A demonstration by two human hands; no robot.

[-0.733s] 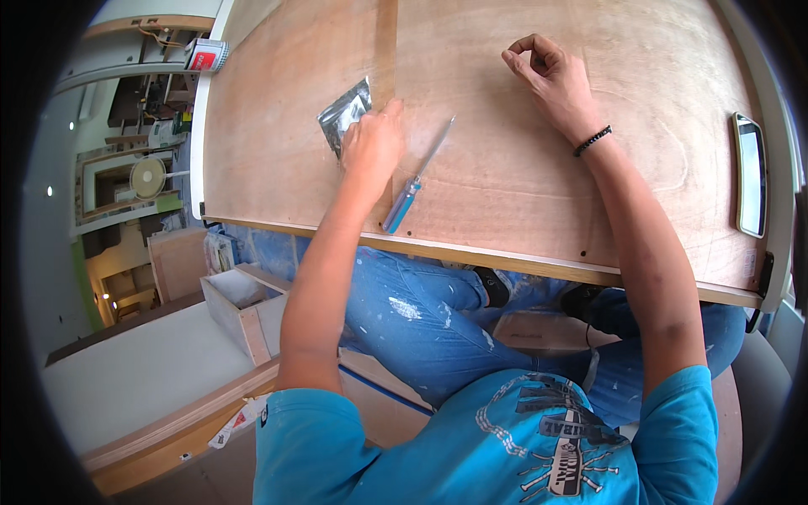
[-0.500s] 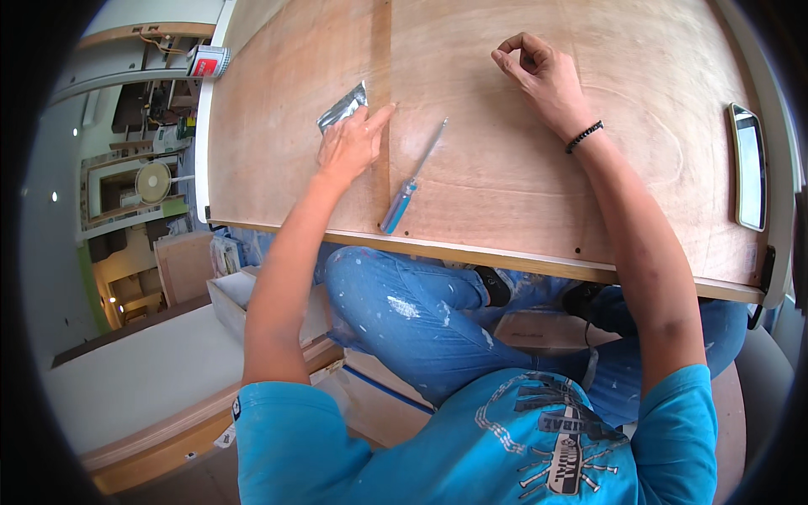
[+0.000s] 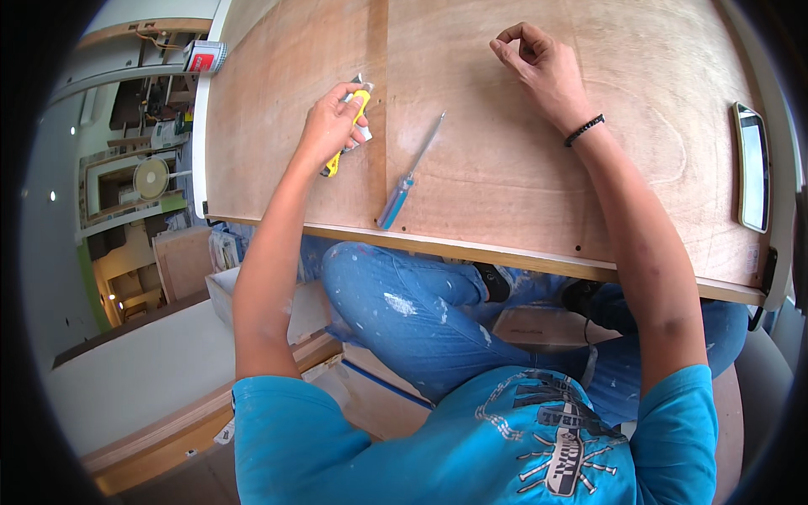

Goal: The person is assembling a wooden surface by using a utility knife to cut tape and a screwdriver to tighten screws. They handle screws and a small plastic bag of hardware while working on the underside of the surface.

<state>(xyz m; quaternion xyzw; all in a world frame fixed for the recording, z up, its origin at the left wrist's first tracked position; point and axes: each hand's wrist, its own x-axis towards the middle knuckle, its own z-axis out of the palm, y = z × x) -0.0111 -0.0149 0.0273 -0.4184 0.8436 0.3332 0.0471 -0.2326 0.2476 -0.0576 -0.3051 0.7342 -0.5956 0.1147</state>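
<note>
Plainly, a yellow knife in the left hand, a screwdriver by the edge

Nearest to the body are the turquoise shirt (image 3: pixel 438 446) and the paint-spotted jeans (image 3: pixel 396 307), with the knees bent below the front edge (image 3: pixel 471 252) of the table (image 3: pixel 488 181). Just inside that edge lies the butt of a blue-handled screwdriver (image 3: pixel 398 200), its shaft slanting away and to the right.

Beyond it, left of a darker strip in the wood, the left hand (image 3: pixel 330 124) grips a yellow utility knife (image 3: pixel 364 96) slantwise over the table, fingers wrapped round it. A silvery-white packet (image 3: pixel 363 135) shows partly beneath; I can't tell whether those fingers touch it too. The hand has plenty of wood between it and the left edge.

A broad stretch of tabletop separates it from the right hand (image 3: pixel 551 76), farther out, its fingers curled toward the thumb; whether they pinch anything small I can't tell. A black bracelet (image 3: pixel 584 130) rings that wrist. Well to its right, a phone (image 3: pixel 752 168) lies along the right edge.

Off at the far left corner sits a red-labelled tin (image 3: pixel 202 61); past the left edge stands a fan (image 3: pixel 151 179).
</note>
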